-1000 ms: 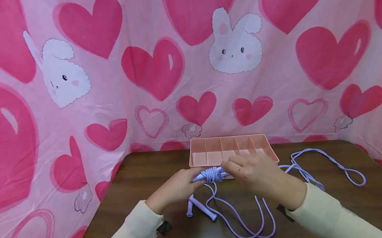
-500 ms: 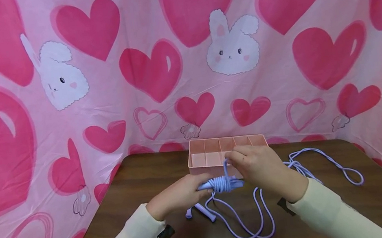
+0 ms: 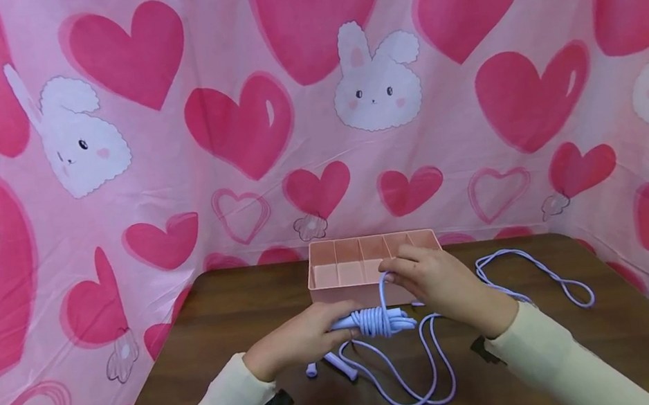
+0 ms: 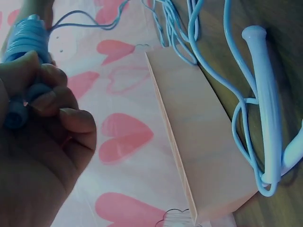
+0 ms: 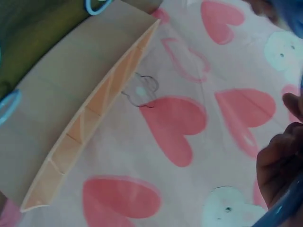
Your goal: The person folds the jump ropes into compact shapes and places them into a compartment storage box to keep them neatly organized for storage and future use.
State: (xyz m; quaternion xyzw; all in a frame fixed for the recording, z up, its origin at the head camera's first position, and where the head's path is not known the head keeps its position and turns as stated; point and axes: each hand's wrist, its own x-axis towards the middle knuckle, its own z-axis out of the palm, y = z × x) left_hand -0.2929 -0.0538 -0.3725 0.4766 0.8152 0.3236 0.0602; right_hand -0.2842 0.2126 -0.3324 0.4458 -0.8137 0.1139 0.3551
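Observation:
My left hand [image 3: 300, 335] grips one end of a light-purple jump rope [image 3: 374, 322], its cord wound in tight coils round a folded bundle. In the left wrist view, the fingers of that hand [image 4: 57, 109] curl round the handles below the coils. Just above the bundle's right part, my right hand [image 3: 443, 282] pinches a strand of cord that rises from the coils. Only part of the right hand [image 5: 279, 161] shows at the edge of the right wrist view. Under the left hand, a second rope's handles [image 3: 341, 366] lie on the table, partly hidden.
Behind the hands stands a pink divided box [image 3: 338, 295], partly covered by the right hand. Loose cord [image 3: 417, 401] loops across the brown table [image 3: 251, 304] in front, and another length [image 3: 535, 260] lies to the right. A heart-and-rabbit cloth [image 3: 314, 134] hangs round the table.
My right hand has left the bundle's right end and risen, drawing a strand up from the coils. The bundle in my left hand has come slightly lower, and the head view has turned slightly right.

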